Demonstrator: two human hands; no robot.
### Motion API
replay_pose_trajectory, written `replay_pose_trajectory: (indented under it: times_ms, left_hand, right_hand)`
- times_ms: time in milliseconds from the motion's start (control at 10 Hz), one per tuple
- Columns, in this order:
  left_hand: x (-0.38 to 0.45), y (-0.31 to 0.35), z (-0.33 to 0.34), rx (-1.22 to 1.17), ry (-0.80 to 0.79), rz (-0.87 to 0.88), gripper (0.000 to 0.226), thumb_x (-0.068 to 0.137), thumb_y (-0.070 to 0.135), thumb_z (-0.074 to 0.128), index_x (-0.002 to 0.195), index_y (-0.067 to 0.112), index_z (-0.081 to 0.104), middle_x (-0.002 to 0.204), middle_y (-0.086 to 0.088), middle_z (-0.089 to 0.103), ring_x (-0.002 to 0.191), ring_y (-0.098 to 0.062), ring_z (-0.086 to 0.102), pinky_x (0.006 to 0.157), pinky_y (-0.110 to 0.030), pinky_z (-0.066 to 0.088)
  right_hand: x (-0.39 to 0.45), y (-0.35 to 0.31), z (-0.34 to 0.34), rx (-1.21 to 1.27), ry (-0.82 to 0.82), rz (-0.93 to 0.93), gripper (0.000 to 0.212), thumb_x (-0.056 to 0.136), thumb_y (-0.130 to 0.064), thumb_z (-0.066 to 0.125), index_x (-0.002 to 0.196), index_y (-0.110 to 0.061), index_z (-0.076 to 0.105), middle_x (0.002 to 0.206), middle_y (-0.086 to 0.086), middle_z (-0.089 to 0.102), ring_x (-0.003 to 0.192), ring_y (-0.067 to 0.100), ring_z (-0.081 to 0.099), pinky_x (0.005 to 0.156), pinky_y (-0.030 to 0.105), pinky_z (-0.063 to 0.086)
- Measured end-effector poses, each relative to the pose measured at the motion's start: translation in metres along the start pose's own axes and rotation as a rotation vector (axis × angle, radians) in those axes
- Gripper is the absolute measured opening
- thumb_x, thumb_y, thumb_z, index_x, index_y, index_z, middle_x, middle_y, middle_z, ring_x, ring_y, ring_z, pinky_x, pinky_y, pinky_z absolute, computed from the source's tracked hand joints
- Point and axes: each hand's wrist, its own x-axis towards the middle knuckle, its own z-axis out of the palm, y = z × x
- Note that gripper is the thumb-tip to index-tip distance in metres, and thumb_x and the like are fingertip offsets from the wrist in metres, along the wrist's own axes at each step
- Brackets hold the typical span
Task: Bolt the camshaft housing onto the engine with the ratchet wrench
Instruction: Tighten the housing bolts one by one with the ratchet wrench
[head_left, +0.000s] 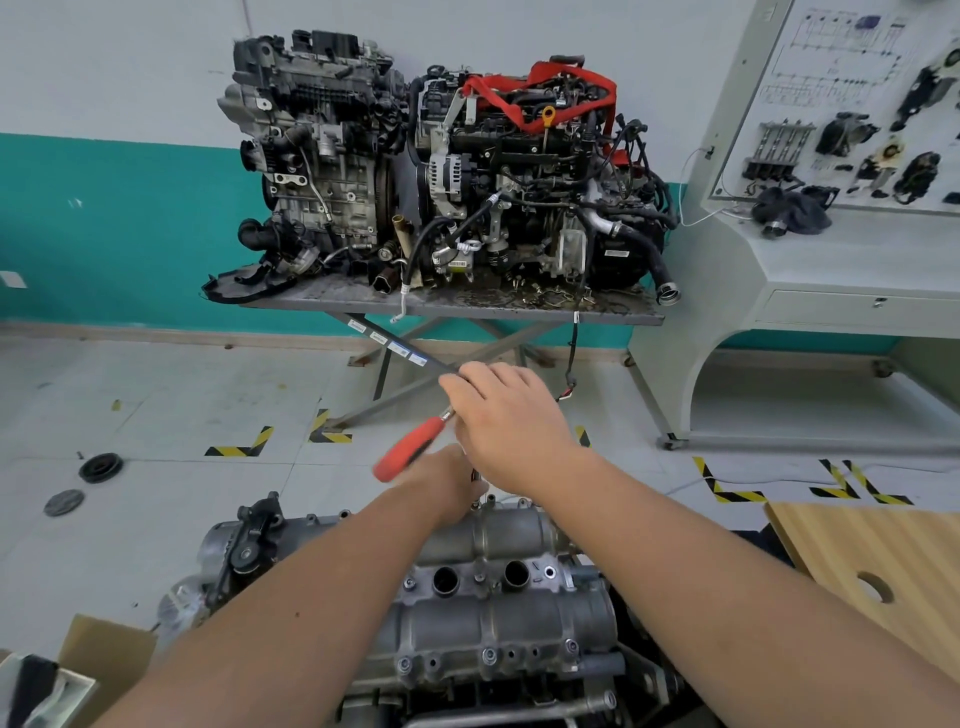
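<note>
Nearest, the camshaft housing (483, 613) is seen on the engine, whose lower part is cut off by the bottom edge. A wooden board (878, 577) lies just right of the housing, a cardboard box (98, 654) to its left. At the housing's far edge, the left hand (441, 483) is curled around something hidden; what it holds cannot be told. Just above it, the right hand (506, 415) is closed over the head of the ratchet wrench (410, 449), whose red handle points left. Beyond the housing, open floor is bounded by a table (467, 306) bearing 2 engines.
</note>
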Motion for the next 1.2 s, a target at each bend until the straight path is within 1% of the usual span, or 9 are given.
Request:
replay_pose_trajectory:
  times_ms: [100, 300, 400, 500, 600, 800, 900, 1000, 1200]
  left_hand:
    - [0.006, -0.009, 0.004, 0.089, -0.062, -0.017, 0.033, 0.104, 0.020, 0.038, 0.135, 0.013, 0.049, 0.137, -0.010, 0.052, 0.116, -0.030, 0.053, 0.098, -0.041, 0.043]
    - [0.013, -0.013, 0.010, 0.202, -0.074, 0.005, 0.040, 0.104, 0.041, 0.040, 0.126, 0.011, 0.052, 0.130, -0.010, 0.054, 0.118, -0.035, 0.049, 0.100, -0.046, 0.041]
    - [0.010, -0.010, 0.008, 0.253, -0.102, -0.027, 0.046, 0.104, 0.044, 0.038, 0.130, 0.009, 0.049, 0.131, -0.010, 0.050, 0.120, -0.033, 0.045, 0.102, -0.045, 0.041]
    - [0.006, -0.005, 0.007, 0.280, -0.098, -0.044, 0.051, 0.104, 0.047, 0.038, 0.134, 0.006, 0.044, 0.133, -0.010, 0.045, 0.125, -0.032, 0.041, 0.102, -0.047, 0.041]
    - [0.004, -0.003, 0.007, 0.263, -0.070, -0.049, 0.051, 0.104, 0.047, 0.038, 0.134, 0.005, 0.043, 0.132, -0.011, 0.045, 0.126, -0.032, 0.040, 0.102, -0.048, 0.041]
    - [0.003, -0.007, 0.011, 0.168, -0.033, -0.077, 0.045, 0.101, 0.043, 0.042, 0.131, 0.010, 0.051, 0.132, -0.012, 0.048, 0.119, -0.030, 0.049, 0.095, -0.040, 0.045]
    - [0.000, -0.005, 0.010, 0.125, -0.004, -0.101, 0.043, 0.101, 0.043, 0.041, 0.128, 0.010, 0.051, 0.128, -0.013, 0.049, 0.116, -0.031, 0.051, 0.092, -0.038, 0.045]
    - [0.003, -0.004, 0.010, 0.117, -0.049, -0.123, 0.044, 0.103, 0.043, 0.036, 0.128, 0.012, 0.052, 0.119, -0.010, 0.045, 0.115, -0.032, 0.047, 0.096, -0.040, 0.043]
    - [-0.001, -0.004, 0.008, 0.087, -0.090, -0.142, 0.037, 0.103, 0.030, 0.037, 0.129, 0.008, 0.052, 0.127, -0.013, 0.048, 0.124, -0.034, 0.045, 0.102, -0.040, 0.039]
  right_hand:
    - [0.009, -0.007, -0.015, -0.089, -0.140, 0.031, 0.050, 0.103, -0.048, 0.030, 0.143, -0.020, 0.043, 0.120, 0.007, 0.056, 0.105, 0.030, 0.052, 0.092, 0.043, 0.039]
    - [0.029, -0.011, -0.026, 0.116, -0.310, 0.200, 0.039, 0.106, -0.043, 0.025, 0.103, -0.020, 0.056, 0.092, 0.005, 0.057, 0.096, 0.029, 0.059, 0.069, 0.036, 0.034]
    - [0.031, -0.013, -0.027, 0.338, -0.344, 0.410, 0.036, 0.105, -0.037, 0.032, 0.095, -0.014, 0.058, 0.083, 0.005, 0.063, 0.086, 0.028, 0.064, 0.064, 0.035, 0.040]
    - [0.029, -0.008, -0.033, 1.092, -0.369, 0.832, 0.024, 0.101, -0.024, 0.042, 0.104, -0.009, 0.061, 0.070, 0.003, 0.073, 0.072, 0.018, 0.072, 0.067, 0.031, 0.044]
    - [0.025, -0.011, -0.035, 1.523, -0.319, 0.981, 0.013, 0.100, -0.018, 0.045, 0.100, -0.011, 0.056, 0.073, 0.003, 0.075, 0.075, 0.016, 0.073, 0.070, 0.030, 0.041]
    - [0.019, -0.022, -0.017, 2.103, 0.177, 1.208, 0.011, 0.099, 0.000, 0.044, 0.094, -0.010, 0.047, 0.071, 0.005, 0.073, 0.082, 0.021, 0.068, 0.093, 0.033, 0.052]
    - [0.006, -0.025, -0.006, 2.127, 0.353, 1.113, 0.019, 0.099, -0.006, 0.055, 0.085, -0.017, 0.051, 0.082, 0.004, 0.073, 0.088, 0.021, 0.065, 0.079, 0.027, 0.051]
    - [-0.001, -0.025, 0.000, 1.900, 0.314, 1.006, 0.011, 0.101, -0.020, 0.057, 0.098, -0.028, 0.064, 0.096, -0.003, 0.075, 0.091, 0.012, 0.067, 0.080, 0.026, 0.053]
    - [-0.014, -0.033, 0.014, 1.438, 0.307, 0.776, 0.020, 0.101, -0.039, 0.054, 0.111, -0.056, 0.061, 0.125, -0.017, 0.066, 0.119, -0.001, 0.058, 0.106, 0.032, 0.047]
